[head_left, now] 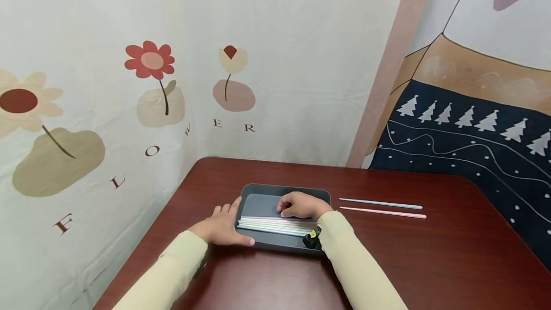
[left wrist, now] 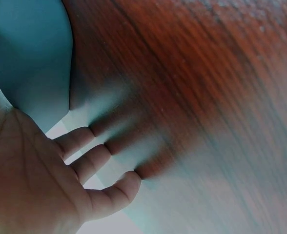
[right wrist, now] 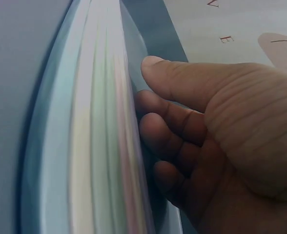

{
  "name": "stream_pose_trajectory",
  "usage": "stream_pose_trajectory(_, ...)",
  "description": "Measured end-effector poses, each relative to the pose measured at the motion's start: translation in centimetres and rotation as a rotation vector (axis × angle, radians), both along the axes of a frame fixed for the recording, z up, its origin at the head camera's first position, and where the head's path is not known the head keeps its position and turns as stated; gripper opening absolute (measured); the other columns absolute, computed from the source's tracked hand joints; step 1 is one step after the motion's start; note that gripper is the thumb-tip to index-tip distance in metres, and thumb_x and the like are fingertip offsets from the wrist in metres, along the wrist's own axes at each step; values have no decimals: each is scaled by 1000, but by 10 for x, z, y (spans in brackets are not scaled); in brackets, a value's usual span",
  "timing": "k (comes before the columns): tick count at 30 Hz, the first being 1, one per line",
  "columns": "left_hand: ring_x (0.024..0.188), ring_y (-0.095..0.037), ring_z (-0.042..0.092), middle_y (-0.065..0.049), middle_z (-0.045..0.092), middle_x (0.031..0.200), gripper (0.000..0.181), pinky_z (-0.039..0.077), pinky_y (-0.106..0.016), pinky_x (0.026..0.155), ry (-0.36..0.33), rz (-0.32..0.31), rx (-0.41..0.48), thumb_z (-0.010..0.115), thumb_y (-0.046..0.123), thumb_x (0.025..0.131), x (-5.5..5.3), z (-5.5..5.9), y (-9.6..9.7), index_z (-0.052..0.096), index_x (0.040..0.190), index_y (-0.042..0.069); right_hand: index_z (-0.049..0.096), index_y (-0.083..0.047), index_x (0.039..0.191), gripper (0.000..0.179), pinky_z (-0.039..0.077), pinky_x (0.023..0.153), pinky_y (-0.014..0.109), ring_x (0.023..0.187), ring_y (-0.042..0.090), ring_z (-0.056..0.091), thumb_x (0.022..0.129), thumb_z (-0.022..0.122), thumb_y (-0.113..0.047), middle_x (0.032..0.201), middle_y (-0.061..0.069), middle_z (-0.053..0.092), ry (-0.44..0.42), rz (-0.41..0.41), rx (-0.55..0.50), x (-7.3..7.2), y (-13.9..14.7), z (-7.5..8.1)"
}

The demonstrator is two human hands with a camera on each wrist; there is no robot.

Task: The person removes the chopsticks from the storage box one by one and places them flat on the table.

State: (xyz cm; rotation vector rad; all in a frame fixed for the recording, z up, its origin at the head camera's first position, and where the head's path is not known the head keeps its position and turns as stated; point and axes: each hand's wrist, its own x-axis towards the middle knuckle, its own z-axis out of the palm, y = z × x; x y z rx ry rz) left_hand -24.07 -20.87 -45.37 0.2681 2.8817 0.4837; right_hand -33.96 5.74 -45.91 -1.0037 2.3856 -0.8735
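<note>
A dark grey tray holds a row of pastel chopsticks lying lengthwise. My left hand rests against the tray's left end, thumb along the front edge and fingers spread. In the left wrist view, those fingers are extended over the tabletop beside the tray. Inside the tray, my right hand hovers at the far side of the chopsticks, fingers loosely curled. The right wrist view shows its thumb apart from the fingers, with nothing between them, right beside the chopsticks.
On the reddish-brown table, a blue chopstick and a pink chopstick lie to the right of the tray, roughly parallel. A printed cloth wall stands behind the table's far edge.
</note>
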Motion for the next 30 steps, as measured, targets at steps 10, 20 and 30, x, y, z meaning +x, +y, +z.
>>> stream_pose_trajectory(10, 119, -35, 39, -19, 42, 141, 140, 46, -53, 89, -6, 0, 6, 77, 78, 58, -1, 1, 1, 14, 157, 2, 70, -19, 96, 7, 45, 72, 31, 77, 11, 54, 96, 67, -12, 88, -6, 63, -17, -12, -9, -1, 0, -2)
stream_pose_trajectory(20, 118, -35, 39, -19, 43, 140, 139, 46, -53, 89, 2, 4, -1, 77, 77, 58, 0, 2, 2, 15, 157, 2, 69, -17, 96, 10, 45, 68, 30, 73, 12, 52, 96, 66, -8, 85, -5, 62, 3, 7, 10, 2, 0, -1)
stream_pose_trajectory(30, 117, -34, 39, -18, 43, 140, 141, 46, -53, 88, 3, -4, -5, 76, 79, 57, -1, 2, 1, 14, 158, 3, 69, -16, 95, 10, 44, 68, 30, 71, 10, 51, 97, 64, -8, 81, -5, 60, 48, 15, 21, 1, 0, -1)
